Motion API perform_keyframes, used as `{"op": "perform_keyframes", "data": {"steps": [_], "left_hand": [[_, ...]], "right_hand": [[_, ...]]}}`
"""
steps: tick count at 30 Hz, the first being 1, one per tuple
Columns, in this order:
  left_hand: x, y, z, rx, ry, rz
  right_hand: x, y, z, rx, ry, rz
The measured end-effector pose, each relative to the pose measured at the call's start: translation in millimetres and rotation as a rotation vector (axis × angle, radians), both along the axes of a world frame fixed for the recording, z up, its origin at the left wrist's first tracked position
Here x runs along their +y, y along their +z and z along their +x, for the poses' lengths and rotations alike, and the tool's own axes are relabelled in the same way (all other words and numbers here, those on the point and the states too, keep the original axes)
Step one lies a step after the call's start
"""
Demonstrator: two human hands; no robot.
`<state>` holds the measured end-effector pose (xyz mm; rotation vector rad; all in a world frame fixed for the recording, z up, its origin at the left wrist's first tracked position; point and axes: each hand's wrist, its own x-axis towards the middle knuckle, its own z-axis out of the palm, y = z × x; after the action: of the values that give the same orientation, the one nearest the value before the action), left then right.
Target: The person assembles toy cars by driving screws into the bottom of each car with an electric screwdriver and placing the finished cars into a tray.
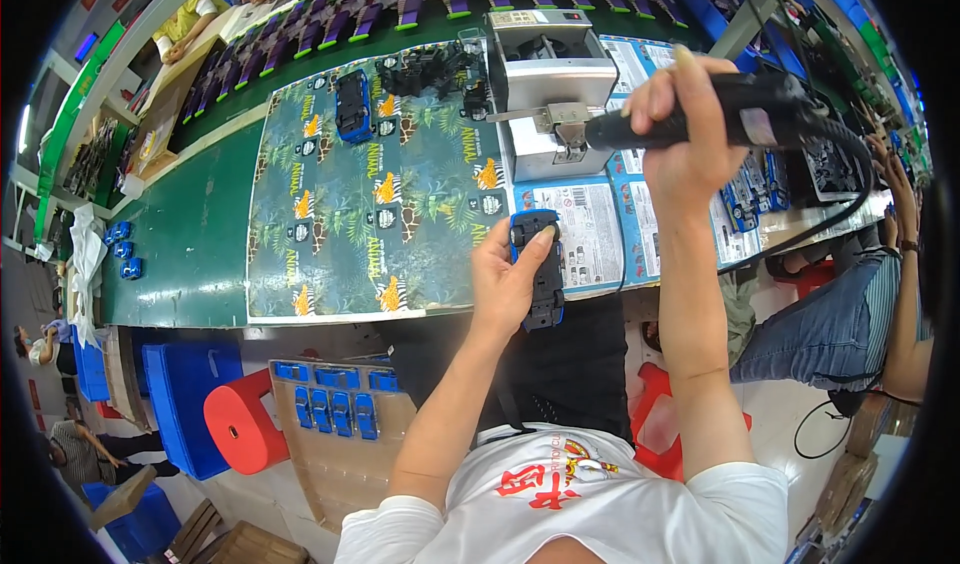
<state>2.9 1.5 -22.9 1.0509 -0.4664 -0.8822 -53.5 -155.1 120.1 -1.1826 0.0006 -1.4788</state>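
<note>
Worn on the head, looking steeply down and forward over own arms at a close green bench (190, 244), fisheye bending edges, neighbours' stations at the rim.

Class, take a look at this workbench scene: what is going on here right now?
A person at a green workbench holds a blue toy car underside-up in the left hand. The right hand grips a black electric screwdriver, raised above the bench, its tip near a grey metal fixture. Another blue toy car sits on a jungle-print card sheet. More blue cars fill a cardboard tray below.
</note>
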Motion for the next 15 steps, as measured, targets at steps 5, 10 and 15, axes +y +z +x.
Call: {"op": "perform_keyframes", "data": {"steps": [5,10,15], "left_hand": [[0,3,0,0.073,0.006,0.011],[1,4,-1,0.003,0.012,0.010],[-3,-6,-1,-0.024,0.026,0.004]], "right_hand": [[-7,-9,22,0.143,-0.075,-0.088],[-3,-1,33,0.333,-0.112,-0.169],[-7,10,32,0.488,-0.031,-0.081]]}}
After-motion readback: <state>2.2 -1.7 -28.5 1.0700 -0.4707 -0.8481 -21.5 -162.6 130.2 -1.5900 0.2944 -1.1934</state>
